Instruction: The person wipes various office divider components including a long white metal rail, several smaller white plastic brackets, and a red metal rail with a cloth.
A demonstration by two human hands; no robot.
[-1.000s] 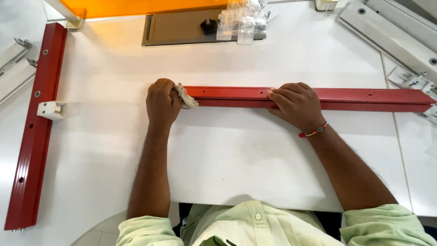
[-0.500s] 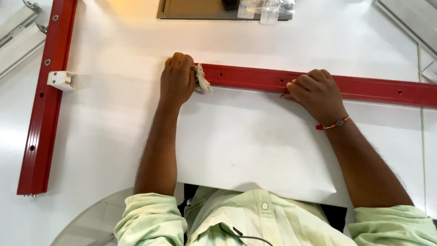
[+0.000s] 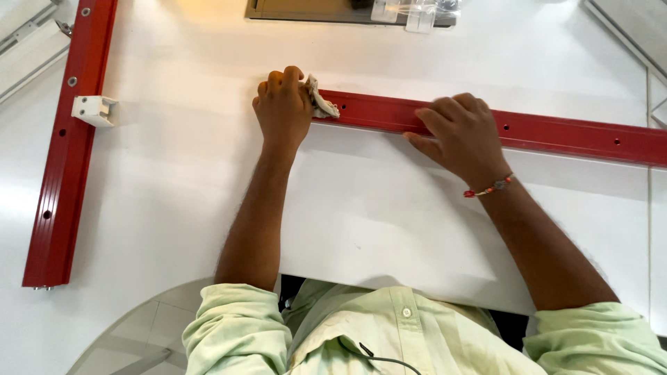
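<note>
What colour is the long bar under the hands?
Red. The long bar shows best in the head view, lying on the white table.

white table (image 3: 194,180) | two red rails (image 3: 556,132) | white bracket (image 3: 94,110)

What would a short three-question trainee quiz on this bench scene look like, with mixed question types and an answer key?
1. True or false: the left hand presses a crumpled cloth against the end of the red rail that lies across the white table.
2. Multiple choice: the right hand is A) lifted clear of the rail, B) resting flat on top of the rail, C) holding the white bracket.
3. Fill in: the small white bracket sits against the second red rail, which lies on the person's ____ side.

Key: 1 true; 2 B; 3 left.
</note>
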